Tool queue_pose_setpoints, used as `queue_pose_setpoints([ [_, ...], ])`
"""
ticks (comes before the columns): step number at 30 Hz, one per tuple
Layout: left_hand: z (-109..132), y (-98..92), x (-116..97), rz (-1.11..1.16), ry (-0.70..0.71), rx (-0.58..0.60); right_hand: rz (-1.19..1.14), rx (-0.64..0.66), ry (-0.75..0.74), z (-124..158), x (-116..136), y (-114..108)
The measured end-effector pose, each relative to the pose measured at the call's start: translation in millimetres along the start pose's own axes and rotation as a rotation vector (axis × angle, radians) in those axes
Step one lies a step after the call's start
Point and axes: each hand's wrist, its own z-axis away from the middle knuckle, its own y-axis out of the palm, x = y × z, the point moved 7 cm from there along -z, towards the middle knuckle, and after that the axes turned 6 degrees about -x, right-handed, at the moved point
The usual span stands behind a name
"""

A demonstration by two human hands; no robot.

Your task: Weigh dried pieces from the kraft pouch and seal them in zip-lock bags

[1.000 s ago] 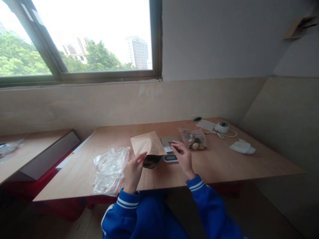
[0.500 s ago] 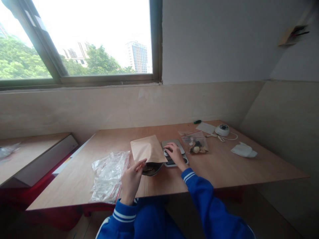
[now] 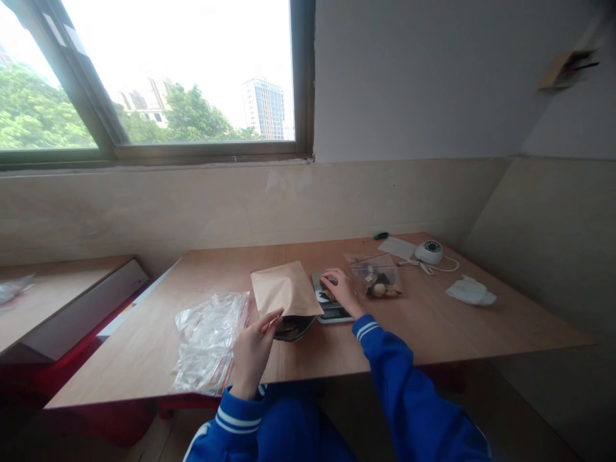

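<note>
Left hand [image 3: 252, 356]: grip was closed on the edge of the paper bag [image 3: 285, 289].
Right hand [image 3: 343, 290]: fingers were curled over the scale [image 3: 334, 316], by dark scraps [image 3: 324, 296]; I could not tell whether its grip held any.
Paper bag: lay open on the worktop [image 3: 423, 317], just left of the scale.
Zip bag [image 3: 378, 282]: lay right of the scale.

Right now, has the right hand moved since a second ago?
Yes: the right hand has moved forward, farther from the near edge of the table.
</note>
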Motion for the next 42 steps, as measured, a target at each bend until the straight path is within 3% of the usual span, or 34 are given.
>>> queue_pose_setpoints([
  [3, 1.1, -0.4, -0.1, -0.006, -0.014, 0.010, -0.029, -0.012, 0.026, -9.7, -3.1, -3.2],
  [7, 0.9, -0.7, -1.2, -0.007, -0.016, 0.005, 0.012, 0.085, 0.079, -17.7, -7.9, -2.7],
  [15, 0.9, 0.2, -0.3, 0.011, -0.002, 0.007, 0.068, 0.138, 0.136, -15.9, -21.5, -5.9],
  [22, -0.3, -0.8, -1.7, -0.006, 0.001, -0.013, 0.236, 0.211, 0.085, -0.7, 1.0, -12.9],
  [27, -0.9, -2.6, -3.2, -0.042, -0.008, -0.022, 0.256, 0.295, 0.091, 5.3, 5.9, -6.5],
  [30, -1.1, -3.3, -1.4, -0.040, -0.012, -0.028, 0.166, 0.228, 0.055, 3.1, 10.6, -9.4],
  [33, -2.3, -3.7, 0.8, -0.016, -0.010, -0.033, -0.078, 0.077, 0.028, 3.7, 35.3, -25.7],
  [35, -3.8, -4.1, 0.9, 0.015, -0.012, -0.041, -0.291, 0.048, 0.052, 9.7, 62.6, -35.5],
  [37, -5.5, -4.8, -0.3, 0.033, -0.022, -0.054, -0.463, 0.205, 0.059, 21.5, 98.4, -31.7],
  [39, -7.0, -5.7, -2.0, 0.024, -0.039, -0.064, -0.509, 0.518, -0.057, 42.0, 140.2, -16.2],
  [40, -7.5, -6.5, -2.9, 0.009, -0.046, -0.071, -0.464, 0.616, -0.128, 52.0, 155.5, -9.5],
  [42, -8.1, -9.2, -4.8, -0.029, -0.050, -0.093, -0.268, 0.673, -0.231, 66.2, 169.6, 4.2],
])
